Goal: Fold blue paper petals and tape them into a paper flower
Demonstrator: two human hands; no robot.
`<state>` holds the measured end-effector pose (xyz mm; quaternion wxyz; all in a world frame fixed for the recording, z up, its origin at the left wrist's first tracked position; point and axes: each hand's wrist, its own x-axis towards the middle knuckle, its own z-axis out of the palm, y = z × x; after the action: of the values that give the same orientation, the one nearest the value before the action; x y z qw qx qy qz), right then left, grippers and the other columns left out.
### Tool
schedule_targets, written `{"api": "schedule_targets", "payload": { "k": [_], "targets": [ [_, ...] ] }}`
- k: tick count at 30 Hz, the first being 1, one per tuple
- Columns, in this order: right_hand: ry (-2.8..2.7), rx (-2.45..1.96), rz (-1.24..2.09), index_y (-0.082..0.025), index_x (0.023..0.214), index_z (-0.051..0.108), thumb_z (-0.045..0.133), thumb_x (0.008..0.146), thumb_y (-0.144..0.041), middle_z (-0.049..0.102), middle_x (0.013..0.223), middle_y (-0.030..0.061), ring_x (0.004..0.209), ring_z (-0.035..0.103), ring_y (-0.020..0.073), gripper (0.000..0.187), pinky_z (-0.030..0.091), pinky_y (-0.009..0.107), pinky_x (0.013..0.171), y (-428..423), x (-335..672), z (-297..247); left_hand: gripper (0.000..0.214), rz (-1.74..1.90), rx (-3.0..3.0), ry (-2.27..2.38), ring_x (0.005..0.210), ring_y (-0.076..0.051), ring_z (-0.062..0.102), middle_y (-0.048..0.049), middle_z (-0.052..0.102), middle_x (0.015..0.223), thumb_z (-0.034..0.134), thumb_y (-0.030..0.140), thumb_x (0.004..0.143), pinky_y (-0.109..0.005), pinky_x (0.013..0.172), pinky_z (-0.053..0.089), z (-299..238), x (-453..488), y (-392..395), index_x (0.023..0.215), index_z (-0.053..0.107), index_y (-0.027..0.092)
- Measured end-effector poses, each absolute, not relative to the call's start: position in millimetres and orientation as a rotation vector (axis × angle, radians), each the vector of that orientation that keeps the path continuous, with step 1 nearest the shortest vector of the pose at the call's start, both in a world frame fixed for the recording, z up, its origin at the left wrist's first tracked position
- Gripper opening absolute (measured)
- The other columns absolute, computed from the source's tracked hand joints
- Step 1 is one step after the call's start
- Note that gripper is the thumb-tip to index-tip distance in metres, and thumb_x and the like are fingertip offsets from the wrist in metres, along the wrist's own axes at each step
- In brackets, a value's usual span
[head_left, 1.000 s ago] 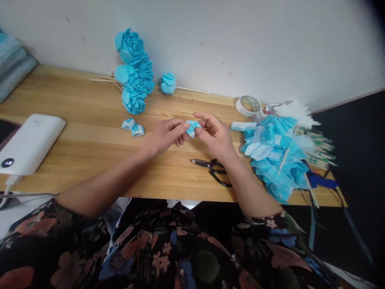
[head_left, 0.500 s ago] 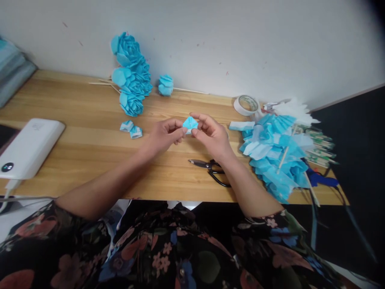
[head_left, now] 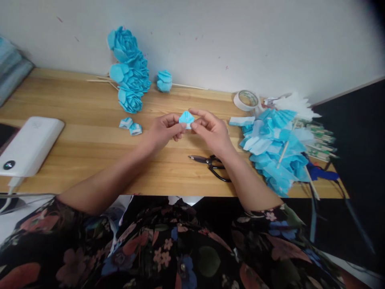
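Note:
Between my two hands, above the wooden table, is a small folded piece of blue crepe paper point(head_left: 186, 117) with a pointed top and a pale lower edge. My left hand point(head_left: 166, 128) pinches its left side between thumb and fingers. On the other side, my right hand point(head_left: 211, 130) grips the lower right corner with the thumb, its index finger reaching along the top. Two folded blue and white paper pieces point(head_left: 130, 126) lie to the left of my left hand. Black-handled scissors point(head_left: 210, 163) rest below my right hand, partly covered by the forearm.
Blue paper roses point(head_left: 129, 72) on sticks lean at the back wall, beside a single blue bud point(head_left: 164, 81). A tape roll point(head_left: 246, 100) and heaped blue paper point(head_left: 273, 148) occupy the right. A white power bank point(head_left: 33, 146) with a cable sits left.
The folded paper has shifted slightly left and tilted in my fingers. My hands keep their hold, and the whole view has moved a little.

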<state>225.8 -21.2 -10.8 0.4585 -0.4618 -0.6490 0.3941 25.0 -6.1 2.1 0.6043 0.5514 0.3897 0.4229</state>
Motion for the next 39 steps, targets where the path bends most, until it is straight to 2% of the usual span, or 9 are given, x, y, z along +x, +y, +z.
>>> {"api": "schedule_targets", "payload": {
  "k": [4, 9, 11, 16, 21, 24, 27, 32, 39],
  "targets": [
    [-1.591, -1.177, 0.858, -0.024, 0.13, 0.074, 0.056, 0.105, -0.047, 0.078, 0.094, 0.0024, 0.082, 0.07, 0.0159, 0.038, 0.058, 0.033, 0.08, -26, 231, 6, 0.014, 1.016, 1.183, 0.922, 0.056, -0.007, 0.062, -0.0002, 0.072, 0.071, 0.073, 0.018, 0.087, -0.019, 0.055, 0.05, 5, 24, -6, 0.078, 0.062, 0.016],
    [-2.174, -1.312, 0.571, -0.025, 0.104, 0.082, 0.068, 0.098, -0.027, 0.081, 0.089, 0.0002, 0.077, 0.07, 0.0162, 0.015, 0.052, 0.032, 0.076, -58, 244, 31, 0.018, 1.001, 1.187, 0.926, 0.06, -0.008, 0.066, -0.0024, 0.077, 0.08, 0.076, 0.022, 0.091, -0.019, 0.058, 0.053, 7, 24, -6, 0.082, 0.061, 0.017],
    [-2.334, -1.326, 0.456, -0.025, 0.097, 0.081, 0.067, 0.099, -0.023, 0.082, 0.09, 0.0018, 0.081, 0.072, 0.0184, 0.014, 0.05, 0.032, 0.074, -74, 249, 30, 0.019, 0.99, 1.202, 0.913, 0.062, -0.008, 0.067, -0.003, 0.079, 0.082, 0.077, 0.024, 0.092, -0.02, 0.059, 0.053, 6, 24, -6, 0.085, 0.062, 0.016],
    [-2.432, -1.296, 0.336, -0.024, 0.107, 0.08, 0.065, 0.105, -0.026, 0.085, 0.102, 0.0065, 0.093, 0.077, 0.0219, 0.016, 0.057, 0.034, 0.081, -98, 253, 5, 0.019, 0.964, 1.24, 0.912, 0.063, -0.008, 0.067, -0.0045, 0.08, 0.086, 0.079, 0.028, 0.093, -0.019, 0.06, 0.052, 4, 25, -7, 0.088, 0.066, 0.015],
    [-2.386, -1.272, 0.145, -0.021, 0.101, 0.08, 0.06, 0.107, -0.028, 0.083, 0.094, 0.0082, 0.086, 0.074, 0.0225, 0.022, 0.056, 0.035, 0.075, -102, 247, -12, 0.018, 0.939, 1.237, 0.936, 0.061, -0.007, 0.064, -0.0037, 0.079, 0.085, 0.078, 0.028, 0.093, -0.019, 0.061, 0.051, 5, 25, -8, 0.088, 0.067, 0.015],
    [-2.326, -1.263, 0.175, -0.02, 0.094, 0.077, 0.059, 0.104, -0.023, 0.081, 0.089, 0.0075, 0.082, 0.072, 0.0209, 0.021, 0.053, 0.033, 0.074, -99, 243, -17, 0.016, 0.941, 1.221, 0.933, 0.059, -0.006, 0.063, -0.0024, 0.077, 0.082, 0.077, 0.025, 0.094, -0.019, 0.06, 0.05, 5, 25, -7, 0.086, 0.068, 0.015],
    [-2.134, -1.358, 0.383, -0.021, 0.086, 0.073, 0.063, 0.096, -0.021, 0.078, 0.081, 0.0038, 0.072, 0.067, 0.0166, 0.014, 0.05, 0.03, 0.069, -95, 242, -19, 0.018, 0.943, 1.203, 0.918, 0.058, -0.006, 0.061, -0.0017, 0.075, 0.077, 0.075, 0.023, 0.094, -0.019, 0.06, 0.05, 6, 25, -7, 0.08, 0.068, 0.014],
    [-1.765, -1.461, 0.757, -0.022, 0.085, 0.074, 0.068, 0.092, -0.033, 0.075, 0.075, -0.0005, 0.06, 0.058, 0.0123, 0.014, 0.045, 0.026, 0.057, -85, 245, -6, 0.019, 0.891, 1.138, 0.934, 0.059, -0.007, 0.061, -0.0026, 0.075, 0.076, 0.076, 0.024, 0.094, -0.019, 0.059, 0.049, 8, 25, -7, 0.078, 0.07, 0.014],
    [-1.697, -1.304, 0.353, -0.026, 0.09, 0.078, 0.067, 0.097, -0.034, 0.077, 0.084, 0.0007, 0.071, 0.064, 0.0148, 0.015, 0.05, 0.029, 0.061, -44, 237, 35, 0.022, 0.859, 1.108, 0.94, 0.058, -0.008, 0.059, -0.0027, 0.073, 0.071, 0.075, 0.024, 0.092, -0.02, 0.059, 0.048, 6, 26, -8, 0.073, 0.074, 0.014]
  ]
}}
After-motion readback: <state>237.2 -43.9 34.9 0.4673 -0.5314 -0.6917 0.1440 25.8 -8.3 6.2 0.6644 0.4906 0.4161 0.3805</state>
